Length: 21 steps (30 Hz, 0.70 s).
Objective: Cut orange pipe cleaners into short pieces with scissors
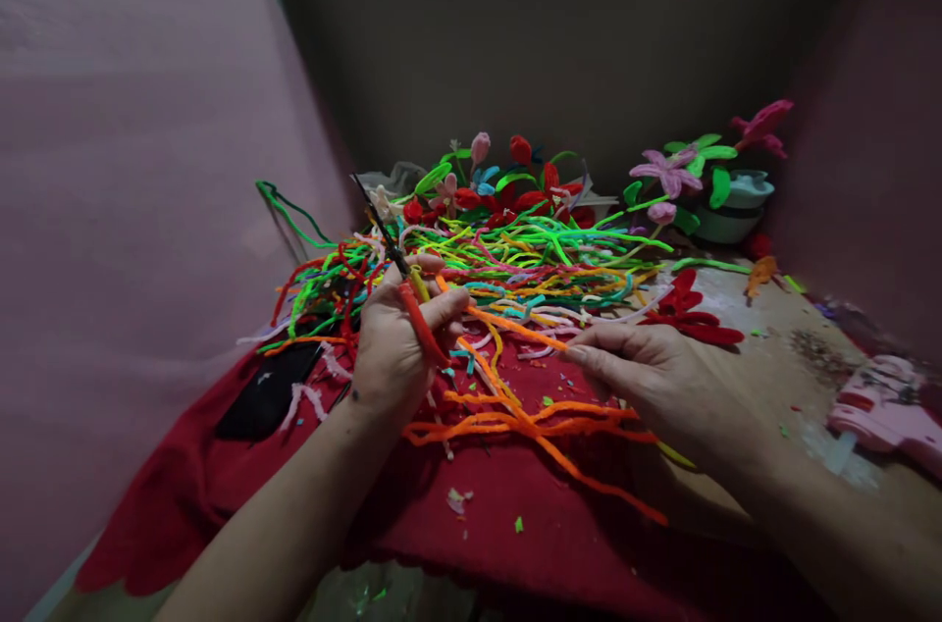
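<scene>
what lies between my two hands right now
In the head view, a bright orange fuzzy stem spans the gap from the left hand to the right hand.

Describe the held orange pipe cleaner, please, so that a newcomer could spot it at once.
Find the red cloth in front of the multicoloured pipe-cleaner heap. Over it, the orange pipe cleaner runs from left hand to right hand. Unlike the loose orange strands nearby, it is held.

You can read no text, label, brand or number here; the small pale mark (266,374) on the dark flat object (250,406), at your eight o'clock, is illegible.
</scene>
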### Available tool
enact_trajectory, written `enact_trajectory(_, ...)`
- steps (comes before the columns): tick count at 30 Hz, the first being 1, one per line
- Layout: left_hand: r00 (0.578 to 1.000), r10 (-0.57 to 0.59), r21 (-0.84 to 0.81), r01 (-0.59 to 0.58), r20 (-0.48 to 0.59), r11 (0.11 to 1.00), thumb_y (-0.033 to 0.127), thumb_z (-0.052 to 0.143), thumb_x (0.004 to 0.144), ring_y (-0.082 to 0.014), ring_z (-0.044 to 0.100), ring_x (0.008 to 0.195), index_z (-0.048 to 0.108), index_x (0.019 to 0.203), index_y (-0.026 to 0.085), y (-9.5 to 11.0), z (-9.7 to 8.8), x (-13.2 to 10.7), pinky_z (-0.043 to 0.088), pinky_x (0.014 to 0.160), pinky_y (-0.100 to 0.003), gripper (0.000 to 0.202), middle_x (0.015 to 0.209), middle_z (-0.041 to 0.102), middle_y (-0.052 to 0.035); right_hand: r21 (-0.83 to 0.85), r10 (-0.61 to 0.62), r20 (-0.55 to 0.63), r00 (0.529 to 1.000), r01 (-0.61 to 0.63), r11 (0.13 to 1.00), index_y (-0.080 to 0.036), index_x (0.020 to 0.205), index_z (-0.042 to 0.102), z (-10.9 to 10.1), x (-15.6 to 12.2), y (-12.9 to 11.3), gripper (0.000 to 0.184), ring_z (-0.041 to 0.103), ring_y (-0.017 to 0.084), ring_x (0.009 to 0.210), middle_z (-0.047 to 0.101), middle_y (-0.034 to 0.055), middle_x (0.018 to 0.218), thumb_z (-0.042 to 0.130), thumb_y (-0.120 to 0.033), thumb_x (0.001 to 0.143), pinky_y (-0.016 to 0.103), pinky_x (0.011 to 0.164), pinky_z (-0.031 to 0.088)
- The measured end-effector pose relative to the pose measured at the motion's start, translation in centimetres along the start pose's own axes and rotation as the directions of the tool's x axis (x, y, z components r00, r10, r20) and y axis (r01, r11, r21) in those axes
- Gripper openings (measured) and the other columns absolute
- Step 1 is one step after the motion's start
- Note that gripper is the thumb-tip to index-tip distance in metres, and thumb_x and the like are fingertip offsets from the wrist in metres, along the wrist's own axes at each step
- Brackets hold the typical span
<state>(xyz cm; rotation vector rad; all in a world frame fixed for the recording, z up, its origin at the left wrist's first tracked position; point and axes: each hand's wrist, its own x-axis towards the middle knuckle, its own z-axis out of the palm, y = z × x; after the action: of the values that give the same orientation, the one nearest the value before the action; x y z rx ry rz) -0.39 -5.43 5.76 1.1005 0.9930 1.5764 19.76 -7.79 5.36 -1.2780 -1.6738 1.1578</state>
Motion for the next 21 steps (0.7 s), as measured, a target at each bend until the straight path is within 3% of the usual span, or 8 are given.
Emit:
enact_trajectory(7, 0.988, 0.115, -0.038, -0.120, -0.107, 0.992, 0.010, 0.069, 0.061, -0.0018, 0.048, 0.042, 0.054, 0.086, 0.017, 0.4, -1.1, 1.3, 0.038, 0.039, -0.013, 0.030, 0.064, 0.049, 0.0073, -0.095, -0.036, -0.035, 0.999, 0.032, 0.995, -0.016, 0.060, 0.058, -0.6, 0.6, 1.0, 0.024, 0.041, 0.011, 0.056, 0.048, -0.0008, 0.057, 0.053, -0.031, 0.078, 0.022, 0.054, 0.035)
enact_trajectory(13, 0.979, 0.132, -0.038, -0.139, -0.157, 0.990, 0.009, 0.070, 0.060, -0.0011, 0.050, 0.045, 0.055, 0.083, 0.016, 0.7, -1.7, 2.3, 0.040, 0.041, -0.011, 0.028, 0.068, 0.052, 0.0058, 0.033, 0.019, -0.066, 0.998, -0.017, 0.999, -0.016, 0.055, 0.055, -0.6, 0.8, 1.5, 0.026, 0.040, 0.009, 0.052, 0.047, -0.0019, 0.053, 0.058, -0.033, 0.074, 0.021, 0.049, 0.032)
enact_trajectory(16, 0.990, 0.114, 0.013, -0.113, -0.084, 0.993, 0.016, 0.067, 0.066, -0.0069, 0.058, 0.050, 0.052, 0.096, 0.017, 0.4, -1.3, 2.4, 0.043, 0.041, -0.013, 0.034, 0.069, 0.057, 0.0032, 0.256, 0.145, -0.001, 0.989, -0.140, 0.957, -0.015, 0.054, 0.052, -0.6, 1.0, 2.2, 0.030, 0.031, 0.005, 0.041, 0.044, -0.0038, 0.047, 0.061, -0.037, 0.073, 0.020, 0.039, 0.021)
enact_trajectory(21, 0.993, 0.019, 0.077, -0.028, 0.117, 0.997, 0.019, 0.067, 0.068, -0.0119, 0.061, 0.049, 0.038, 0.121, 0.023, -1.0, 0.6, 0.7, 0.043, 0.037, -0.016, 0.061, 0.069, 0.060, 0.0039, 0.551, 0.253, 0.170, 0.953, -0.304, 0.777, -0.014, 0.069, 0.057, -0.2, 1.4, 2.8, 0.022, 0.023, 0.002, 0.030, 0.046, -0.0058, 0.041, 0.064, -0.035, 0.070, 0.018, 0.033, 0.011)
